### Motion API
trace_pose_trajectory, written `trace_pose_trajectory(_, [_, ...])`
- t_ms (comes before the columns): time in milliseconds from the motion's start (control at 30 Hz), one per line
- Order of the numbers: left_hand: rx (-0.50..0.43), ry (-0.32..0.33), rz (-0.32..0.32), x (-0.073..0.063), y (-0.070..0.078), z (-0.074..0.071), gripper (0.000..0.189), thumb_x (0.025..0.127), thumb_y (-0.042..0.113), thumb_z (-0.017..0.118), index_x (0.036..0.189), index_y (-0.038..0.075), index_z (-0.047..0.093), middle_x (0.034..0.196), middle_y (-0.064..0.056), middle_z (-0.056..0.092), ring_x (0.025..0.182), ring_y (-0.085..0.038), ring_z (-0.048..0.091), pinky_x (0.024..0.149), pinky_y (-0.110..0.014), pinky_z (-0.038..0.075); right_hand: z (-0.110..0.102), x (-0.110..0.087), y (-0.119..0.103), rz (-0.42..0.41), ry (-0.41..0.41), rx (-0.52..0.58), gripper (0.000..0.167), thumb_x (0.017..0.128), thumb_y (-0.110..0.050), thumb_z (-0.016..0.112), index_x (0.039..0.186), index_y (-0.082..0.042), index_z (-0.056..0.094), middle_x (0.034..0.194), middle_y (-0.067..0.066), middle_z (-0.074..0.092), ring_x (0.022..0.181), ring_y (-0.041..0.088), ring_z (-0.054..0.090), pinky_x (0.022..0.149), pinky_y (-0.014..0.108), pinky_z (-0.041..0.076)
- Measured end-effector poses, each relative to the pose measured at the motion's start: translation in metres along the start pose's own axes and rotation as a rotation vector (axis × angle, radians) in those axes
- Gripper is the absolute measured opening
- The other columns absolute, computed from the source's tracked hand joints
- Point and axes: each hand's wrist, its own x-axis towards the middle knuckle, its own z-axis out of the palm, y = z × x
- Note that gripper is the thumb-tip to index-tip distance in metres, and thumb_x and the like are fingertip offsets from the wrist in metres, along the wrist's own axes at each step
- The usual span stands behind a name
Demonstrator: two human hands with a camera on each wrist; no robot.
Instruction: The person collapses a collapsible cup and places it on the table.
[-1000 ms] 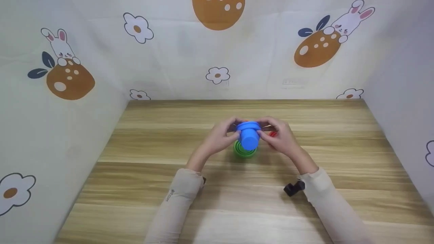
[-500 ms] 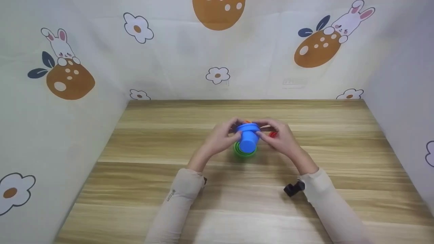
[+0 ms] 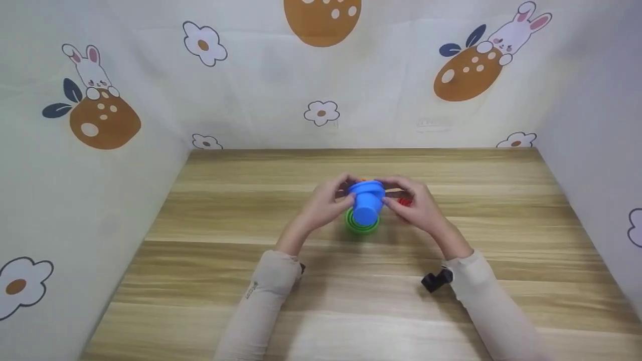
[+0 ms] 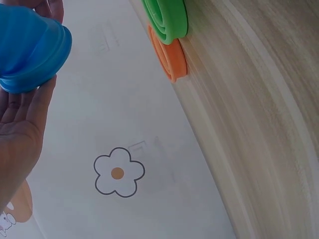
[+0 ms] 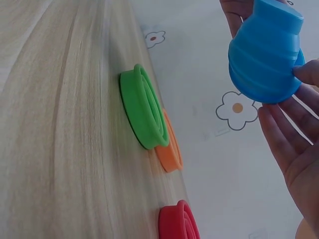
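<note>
A blue collapsible silicone cup is held up off the table between both hands, its narrow base tilted toward the head camera. My left hand grips the left side of its rim, thumb in front and fingers behind. On the opposite side my right hand pinches the rim the same way. In the right wrist view the cup shows spiral folds and is drawn out, bulging toward the rim. Just below it on the table lies a flattened green collapsible cup, partly covered by the blue one in the head view.
Behind the green cup lies a flattened orange cup, mostly hidden in the head view. A flattened red cup lies beside the right hand, partly behind its thumb. Patterned cloth walls rise at the back and sides of the wooden table.
The blue cup's narrow base has tipped slightly down and left, and the folds near its rim have shifted. Both hands keep hold of it in nearly the same place.
</note>
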Motion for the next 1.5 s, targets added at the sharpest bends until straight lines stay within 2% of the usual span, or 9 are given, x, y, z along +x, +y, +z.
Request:
trace_pose_trajectory(233, [-0.045, 0.025, 0.023, -0.0022, -0.0012, -0.0010, 0.028, 0.095, 0.003, 0.056, 0.122, -0.004, 0.057, 0.125, -0.021, 0.064, 0.118, -0.031, 0.062, 0.106, -0.044, 0.052, 0.0010, 0.0002, -0.0012, -0.028, -0.008, 0.064, 0.039, 0.089, 0.006, 0.066, 0.128, 0.006, 0.060, 0.125, 0.023, 0.065, 0.113, 0.022, 0.066, 0.094, 0.027, 0.058])
trace_pose_trajectory(333, [-0.056, 0.033, 0.035, -0.0025, -0.0019, -0.0010, 0.027, 0.095, 0.002, 0.056, 0.122, -0.005, 0.057, 0.124, -0.021, 0.064, 0.117, -0.032, 0.062, 0.105, -0.043, 0.052, 0.0021, 0.0010, -0.0033, -0.031, 0.005, 0.090, 0.038, 0.088, 0.009, 0.067, 0.125, 0.008, 0.060, 0.122, 0.022, 0.066, 0.112, 0.019, 0.066, 0.094, 0.028, 0.058])
trace_pose_trajectory(500, [-0.059, 0.034, 0.036, -0.0023, -0.0017, -0.0005, 0.027, 0.096, 0.003, 0.057, 0.122, -0.004, 0.057, 0.125, -0.021, 0.064, 0.117, -0.031, 0.062, 0.105, -0.038, 0.053, 0.0038, 0.0022, -0.0048, -0.019, 0.046, 0.094, 0.037, 0.084, 0.011, 0.069, 0.120, 0.011, 0.061, 0.115, 0.011, 0.067, 0.107, 0.011, 0.065, 0.093, 0.027, 0.058])
trace_pose_trajectory(633, [-0.065, 0.031, 0.034, -0.0021, -0.0010, -0.0001, 0.027, 0.096, 0.004, 0.056, 0.122, -0.004, 0.056, 0.126, -0.021, 0.063, 0.117, -0.032, 0.062, 0.104, -0.038, 0.053, 0.0049, 0.0024, -0.0048, -0.017, 0.069, 0.093, 0.036, 0.083, 0.013, 0.069, 0.118, 0.013, 0.061, 0.112, 0.007, 0.066, 0.105, 0.010, 0.065, 0.091, 0.025, 0.058])
trace_pose_trajectory(900, [-0.093, 0.028, 0.020, -0.0020, -0.0008, 0.0010, 0.027, 0.096, 0.002, 0.055, 0.122, -0.005, 0.056, 0.126, -0.022, 0.062, 0.118, -0.035, 0.061, 0.104, -0.041, 0.053, 0.0072, 0.0025, -0.0059, -0.037, 0.104, 0.039, 0.032, 0.084, 0.013, 0.069, 0.114, 0.013, 0.062, 0.112, 0.016, 0.067, 0.104, 0.009, 0.065, 0.088, 0.027, 0.060])
trace_pose_trajectory(1200, [-0.084, 0.008, 0.028, -0.0039, 0.0001, 0.0011, 0.028, 0.095, 0.003, 0.057, 0.123, -0.002, 0.056, 0.129, -0.019, 0.063, 0.120, -0.030, 0.061, 0.105, -0.040, 0.053, 0.0082, 0.0027, -0.0033, -0.089, 0.112, 0.006, 0.029, 0.083, 0.012, 0.070, 0.112, 0.011, 0.064, 0.106, 0.011, 0.068, 0.102, 0.007, 0.064, 0.086, 0.026, 0.060])
trace_pose_trajectory(1367, [-0.049, -0.016, 0.026, -0.0034, -0.0009, 0.0015, 0.027, 0.097, 0.007, 0.057, 0.123, 0.000, 0.057, 0.126, -0.018, 0.064, 0.118, -0.028, 0.062, 0.104, -0.041, 0.054, 0.0078, 0.0029, -0.0031, -0.120, 0.105, -0.027, 0.027, 0.084, 0.011, 0.070, 0.110, 0.007, 0.067, 0.103, 0.019, 0.069, 0.101, 0.006, 0.065, 0.085, 0.026, 0.060])
trace_pose_trajectory(1500, [0.003, -0.037, 0.018, -0.0032, -0.0006, 0.0017, 0.027, 0.099, 0.014, 0.058, 0.123, 0.002, 0.059, 0.125, -0.015, 0.065, 0.119, -0.027, 0.063, 0.103, -0.040, 0.054, 0.0077, 0.0028, -0.0053, -0.122, 0.094, -0.047, 0.027, 0.085, 0.008, 0.071, 0.111, 0.005, 0.069, 0.105, 0.021, 0.070, 0.101, 0.005, 0.066, 0.085, 0.023, 0.060])
